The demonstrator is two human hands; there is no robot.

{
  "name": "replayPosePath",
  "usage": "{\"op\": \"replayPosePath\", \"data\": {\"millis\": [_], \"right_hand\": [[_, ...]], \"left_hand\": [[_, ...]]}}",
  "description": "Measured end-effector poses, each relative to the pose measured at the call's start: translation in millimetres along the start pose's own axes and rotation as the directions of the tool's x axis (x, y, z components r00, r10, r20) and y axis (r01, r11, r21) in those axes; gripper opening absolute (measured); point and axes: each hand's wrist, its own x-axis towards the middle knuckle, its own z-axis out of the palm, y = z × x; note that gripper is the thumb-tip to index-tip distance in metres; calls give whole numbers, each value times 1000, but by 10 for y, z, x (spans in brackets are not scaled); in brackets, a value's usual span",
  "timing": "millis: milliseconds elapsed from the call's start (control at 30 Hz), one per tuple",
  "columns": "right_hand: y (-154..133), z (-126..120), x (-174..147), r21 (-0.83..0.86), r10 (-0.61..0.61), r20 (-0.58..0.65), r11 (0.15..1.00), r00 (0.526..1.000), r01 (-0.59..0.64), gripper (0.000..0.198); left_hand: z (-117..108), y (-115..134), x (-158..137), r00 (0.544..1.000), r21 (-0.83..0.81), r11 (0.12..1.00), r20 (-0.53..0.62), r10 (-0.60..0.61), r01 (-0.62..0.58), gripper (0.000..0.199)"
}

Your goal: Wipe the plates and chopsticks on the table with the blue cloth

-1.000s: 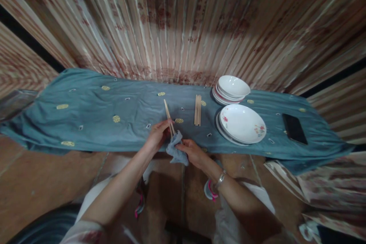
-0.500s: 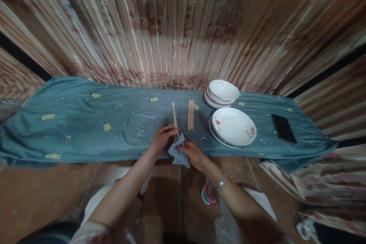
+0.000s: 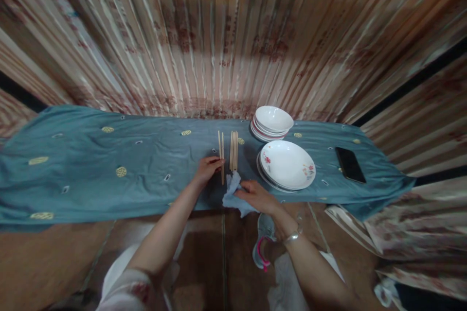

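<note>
Between the fingers of my left hand (image 3: 208,169) is a pair of chopsticks (image 3: 222,148), pointing away from me just over the cloth-covered table. Close on their right, several more chopsticks (image 3: 234,151) lie side by side in a row. My right hand (image 3: 258,196) grips a crumpled light-blue cloth (image 3: 235,197) near the table's front edge, below that row. The cloth is apart from the chopsticks in my left hand. A silver bracelet (image 3: 293,236) circles my right wrist.
Right of the chopsticks stand a stack of white plates (image 3: 288,165) with red flowers and, behind it, a stack of white bowls (image 3: 273,119). A black phone (image 3: 350,164) lies farther right on the teal tablecloth (image 3: 91,155). A pleated curtain (image 3: 204,58) hangs behind the table.
The cloth has come off the chopsticks in my left hand and moved right with my right hand. Those chopsticks now lie closer to the row. The view has shifted slightly.
</note>
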Motion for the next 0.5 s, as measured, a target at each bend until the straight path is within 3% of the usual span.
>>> {"op": "replayPosePath", "data": {"millis": [200, 500], "right_hand": [[37, -47, 92, -37, 11, -328, 999, 945, -24, 23], [-60, -8, 243, -69, -31, -388, 998, 921, 4, 17]], "left_hand": [[98, -5, 198, 995, 146, 984, 3, 103, -102, 7], [111, -60, 428, 983, 261, 948, 18, 184, -182, 6]]}}
